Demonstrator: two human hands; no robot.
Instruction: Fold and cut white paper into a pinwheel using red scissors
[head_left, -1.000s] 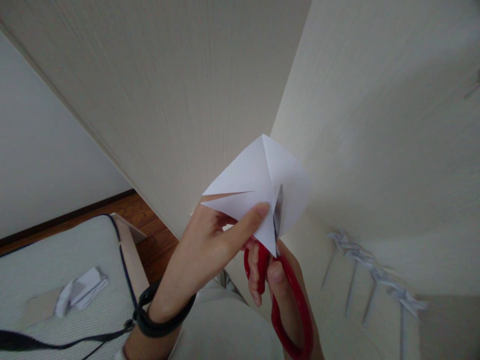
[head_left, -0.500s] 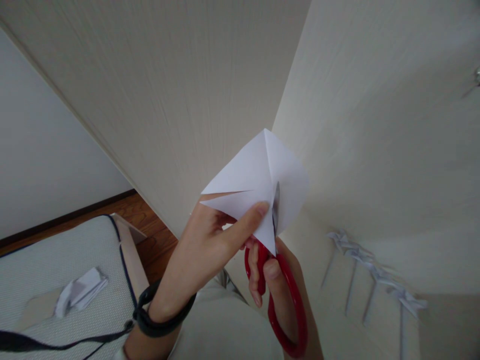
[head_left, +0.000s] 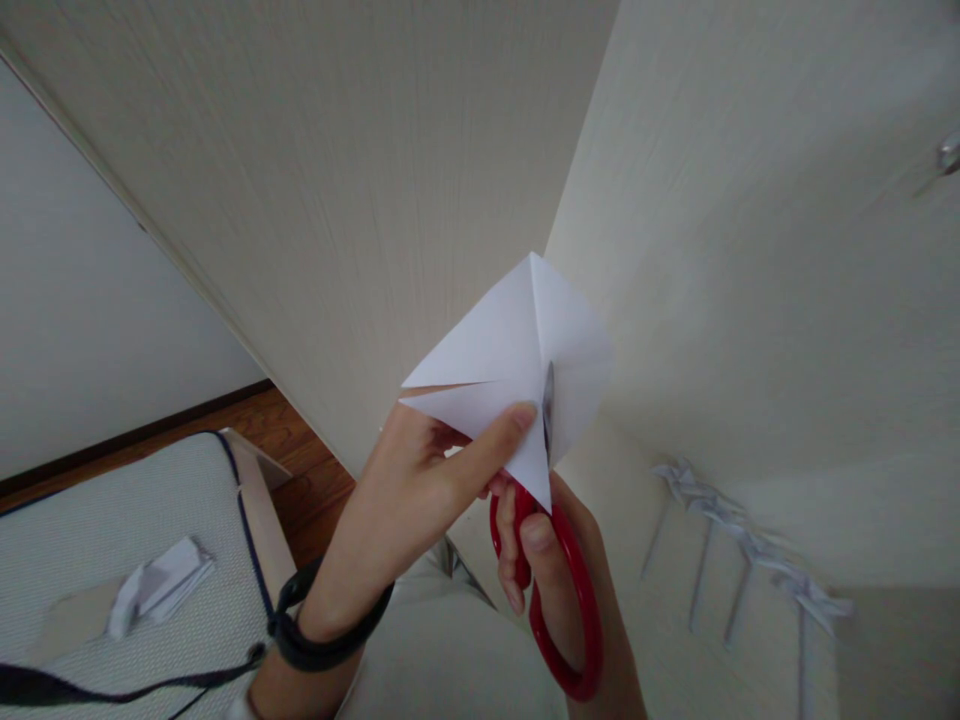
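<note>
A creased white paper sheet (head_left: 487, 335) is pinched in my left hand (head_left: 442, 480), its thumb pressed on top near the middle. One slit runs into the paper from its left corner. My right hand (head_left: 555, 560) grips red-handled scissors (head_left: 592, 620), with the thumb through one loop and fingers in the other. A scissor blade lies over the paper along a second cut that rises from the lower corner toward the centre. The other blade is hidden beneath the sheet.
Several white paper pinwheels on sticks (head_left: 720, 515) lie in a row at the lower right. Folded white papers (head_left: 169, 580) rest on a pale mesh mattress (head_left: 187, 480) at the left. A black strap (head_left: 135, 690) runs from my left wrist. A pale panel (head_left: 375, 150) stands ahead, above wooden flooring (head_left: 319, 500).
The scissor handles have drawn slightly closer together, and the lower loop has shifted a little left. Both hands and the paper hold nearly the same place.
</note>
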